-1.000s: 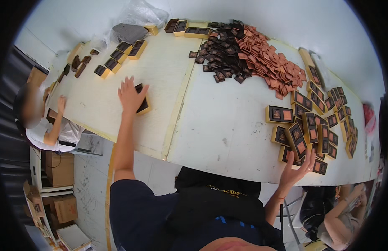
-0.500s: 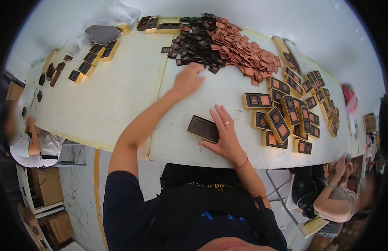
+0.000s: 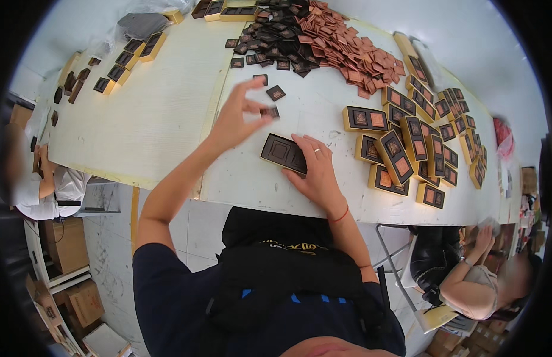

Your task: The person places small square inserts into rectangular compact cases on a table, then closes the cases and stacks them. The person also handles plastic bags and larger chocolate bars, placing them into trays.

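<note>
My left hand (image 3: 231, 119), slightly blurred, is over the table with thumb and fingers around a small flat black square piece (image 3: 269, 112). Another black square (image 3: 276, 92) lies just beyond it, and one more (image 3: 261, 80) is at my upper fingertips. My right hand (image 3: 317, 175) grips the right end of an oblong box (image 3: 282, 152), thumb on the near side and fingers along the far side. The box's dark insert shows square recesses with nothing in them; my hand covers its right end.
A heap of black squares (image 3: 282, 38) and copper-coloured squares (image 3: 353, 53) lies at the back. Filled gold-edged boxes (image 3: 414, 140) are piled to the right. Unfilled boxes (image 3: 126, 59) stand at the left. Other people sit at the left (image 3: 47, 178) and right (image 3: 475, 279).
My left hand has drawn back from the black heap toward the box, and a few black squares now lie apart from the heap. The right hand stays on the box.
</note>
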